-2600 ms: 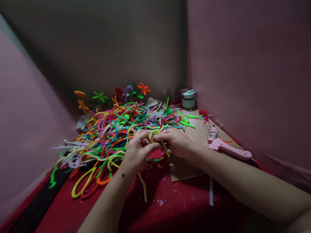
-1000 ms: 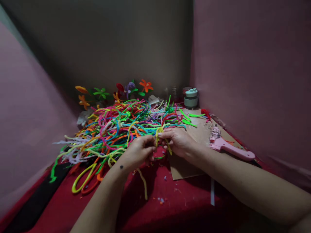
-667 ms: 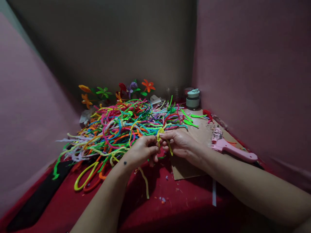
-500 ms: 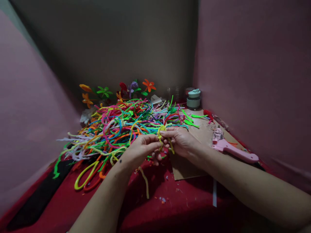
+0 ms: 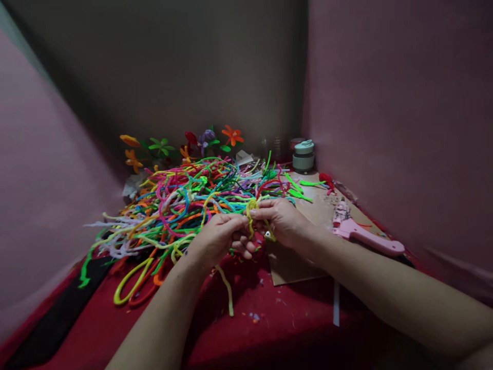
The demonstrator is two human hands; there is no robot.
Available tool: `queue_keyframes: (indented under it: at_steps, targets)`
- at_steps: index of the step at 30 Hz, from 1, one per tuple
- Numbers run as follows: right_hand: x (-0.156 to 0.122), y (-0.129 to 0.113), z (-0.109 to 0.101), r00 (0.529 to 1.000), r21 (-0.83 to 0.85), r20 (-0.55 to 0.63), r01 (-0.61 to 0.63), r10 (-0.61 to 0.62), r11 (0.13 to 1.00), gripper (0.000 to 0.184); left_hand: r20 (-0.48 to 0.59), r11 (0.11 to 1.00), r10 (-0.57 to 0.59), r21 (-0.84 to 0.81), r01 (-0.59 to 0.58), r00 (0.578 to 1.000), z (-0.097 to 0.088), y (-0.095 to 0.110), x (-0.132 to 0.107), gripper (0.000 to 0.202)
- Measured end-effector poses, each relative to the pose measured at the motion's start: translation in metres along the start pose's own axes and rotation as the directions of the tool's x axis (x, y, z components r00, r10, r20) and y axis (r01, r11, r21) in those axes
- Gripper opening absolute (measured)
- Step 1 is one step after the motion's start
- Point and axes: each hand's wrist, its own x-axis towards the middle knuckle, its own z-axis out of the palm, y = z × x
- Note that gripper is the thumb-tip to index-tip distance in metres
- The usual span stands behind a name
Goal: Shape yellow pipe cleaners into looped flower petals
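Observation:
Between my hands is a yellow pipe cleaner, bent into small loops with ends hanging down. My right hand pinches its upper loop between thumb and fingertips. My left hand is closed, thumb and index finger pinched at the yellow strand's left side, the other fingers curled below. Just behind them spreads a large tangled pile of coloured pipe cleaners. A pale yellow pipe cleaner lies on the red cloth below my left hand.
To the right, a pink glue gun lies on a cardboard sheet. A lidded cup stands at the back, near bright green pieces. Finished pipe-cleaner flowers line the back. Small scraps dot the cloth.
The whole view has shifted slightly, so things sit a little further left. My left fingertips have moved slightly on the yellow pipe cleaner; both hands still hold it.

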Motion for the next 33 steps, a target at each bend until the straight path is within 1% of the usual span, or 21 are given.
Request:
queue_keyframes:
  at_steps: [2, 6, 11, 17, 21, 26, 33]
  targets:
    - [-0.0018, -0.0021, 0.0014, 1.0, -0.02, -0.006, 0.011, -0.011, 1.0, 0.017, -0.008, 1.0, 0.009, -0.006, -0.009, 1.0, 0.0013, 0.0002, 0.0001, 0.017]
    - [-0.0045, -0.0053, 0.0032, 0.999, -0.042, -0.009, 0.034, -0.034, 0.999, 0.017, 0.012, 0.999, 0.031, -0.035, -0.031, 0.999, 0.0028, 0.0019, -0.0001, 0.024]
    - [-0.0043, -0.0052, 0.0028, 0.999, -0.038, 0.006, 0.039, -0.039, 0.999, 0.016, 0.007, 0.998, 0.058, 0.004, -0.058, 0.998, 0.0009, 0.001, 0.0004, 0.023]
    - [-0.0065, -0.008, 0.0045, 0.999, -0.04, 0.015, 0.031, -0.03, 0.999, 0.018, -0.01, 0.999, 0.039, 0.009, -0.039, 0.999, 0.0039, 0.0033, 0.0008, 0.027]
    - [-0.0069, -0.0083, 0.0048, 0.999, -0.042, 0.026, 0.026, -0.025, 0.999, 0.019, -0.034, 1.0, 0.007, -0.01, -0.008, 0.999, 0.0053, 0.0044, 0.0001, 0.033]
    - [-0.0049, -0.0056, 0.0022, 0.999, -0.045, 0.028, 0.04, -0.039, 0.998, 0.02, -0.02, 1.0, 0.004, 0.019, -0.003, 1.0, 0.0033, 0.0025, -0.0013, 0.028]
    - [-0.0039, -0.006, 0.0011, 0.999, -0.039, 0.021, 0.034, -0.033, 0.999, 0.014, -0.017, 0.999, 0.006, 0.033, -0.005, 1.0, 0.0006, 0.0009, -0.0001, 0.026]
